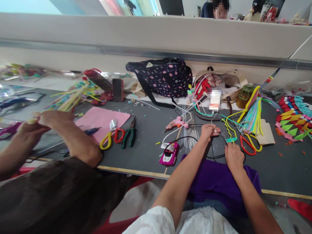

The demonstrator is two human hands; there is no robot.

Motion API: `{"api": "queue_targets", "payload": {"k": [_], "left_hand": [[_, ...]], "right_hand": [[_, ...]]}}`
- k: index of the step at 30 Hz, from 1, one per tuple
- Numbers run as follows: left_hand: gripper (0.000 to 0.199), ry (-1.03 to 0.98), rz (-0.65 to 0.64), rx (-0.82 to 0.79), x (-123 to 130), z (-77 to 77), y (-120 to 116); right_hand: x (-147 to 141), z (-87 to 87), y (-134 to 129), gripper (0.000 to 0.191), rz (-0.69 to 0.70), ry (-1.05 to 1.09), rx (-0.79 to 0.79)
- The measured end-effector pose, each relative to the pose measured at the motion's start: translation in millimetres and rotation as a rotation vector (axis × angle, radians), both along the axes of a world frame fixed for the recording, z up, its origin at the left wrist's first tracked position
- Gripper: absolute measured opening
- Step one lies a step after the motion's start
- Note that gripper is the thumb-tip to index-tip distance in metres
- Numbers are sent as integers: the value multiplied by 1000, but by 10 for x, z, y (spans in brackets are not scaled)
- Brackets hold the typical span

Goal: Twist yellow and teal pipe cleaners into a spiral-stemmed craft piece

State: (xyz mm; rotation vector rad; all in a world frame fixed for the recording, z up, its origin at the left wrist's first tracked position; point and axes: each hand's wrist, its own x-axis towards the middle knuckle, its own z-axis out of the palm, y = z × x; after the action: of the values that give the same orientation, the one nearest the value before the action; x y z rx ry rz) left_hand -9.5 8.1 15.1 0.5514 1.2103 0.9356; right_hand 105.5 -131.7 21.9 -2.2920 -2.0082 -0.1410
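Observation:
My left hand point(210, 131) pinches a thin bent wire point(222, 135) above the dark table. The closed fingers of my right hand point(234, 157) grip the other end, just below a teal strip point(231, 140). Beside the strip stands a yellow twisted pipe cleaner point(229, 127); whether it is fastened there I cannot tell. Right of my right hand lie scissors point(248, 145) with red and yellow handles. Beyond them rests a bundle of pastel pipe cleaners point(253, 117). Purple cloth point(219, 175) lies under my forearms.
A pink glue gun point(179, 123), a magenta device point(170, 153), and clear sticks point(189, 138) lie to the left. Pliers point(130, 133) and more scissors point(113, 135) sit farther left, near a co-worker's arms point(70, 130). A patterned bag point(163, 78) stands behind.

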Motion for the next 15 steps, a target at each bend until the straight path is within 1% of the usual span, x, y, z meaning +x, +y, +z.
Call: {"api": "queue_targets", "payload": {"k": [4,10,12,15], "left_hand": [[8,11,14,4,-20,3,24],[8,21,2,0,-33,9,24],[9,25,-2,-3,-39,4,18],[9,29,-5,-2,-44,-5,8]], "right_hand": [[26,-13,-45,14,34,-5,24],[96,-69,-58,24,124,-27,184],[139,-79,-51,25,183,-21,193],[210,-77,-28,26,251,-15,165]]}}
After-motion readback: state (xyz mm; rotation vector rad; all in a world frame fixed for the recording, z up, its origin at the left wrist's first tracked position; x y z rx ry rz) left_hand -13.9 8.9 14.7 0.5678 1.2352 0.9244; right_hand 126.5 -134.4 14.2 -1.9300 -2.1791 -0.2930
